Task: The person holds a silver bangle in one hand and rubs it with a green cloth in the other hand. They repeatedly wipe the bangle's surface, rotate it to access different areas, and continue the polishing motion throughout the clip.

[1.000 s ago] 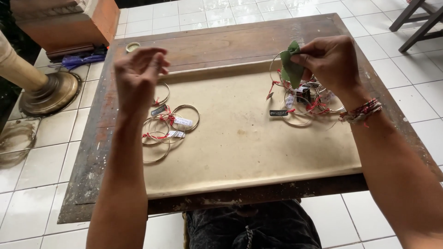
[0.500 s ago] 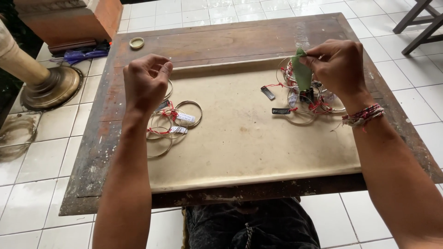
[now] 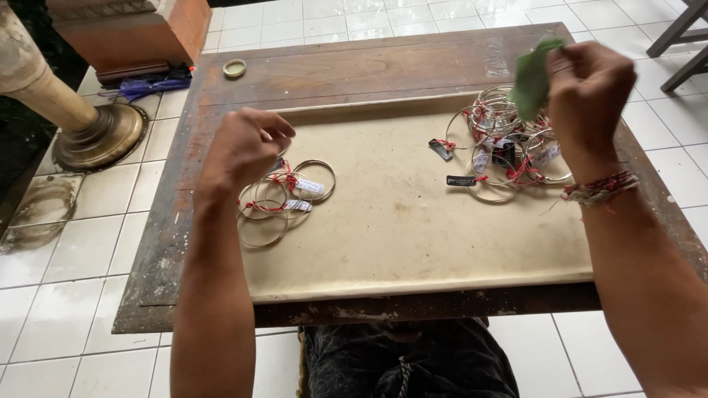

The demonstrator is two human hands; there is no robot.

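Since the earlier frame the left hand [image 3: 243, 151] has dropped onto the small pile of tagged bangles [image 3: 284, 195], fingers curled, their grip hidden, while the right hand [image 3: 590, 88] has risen, pinching one green cloth [image 3: 532, 77] hanging point-down above the larger bangle heap [image 3: 509, 147] with dark tags

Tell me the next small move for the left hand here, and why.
Probably lower the left hand to the small bangle pile just under it and set the ring down. Its fingers are pinched together right above those tagged bangles, while the right hand holds a green cloth over the larger pile. Whether the left hand really holds a bangle is hard to see.
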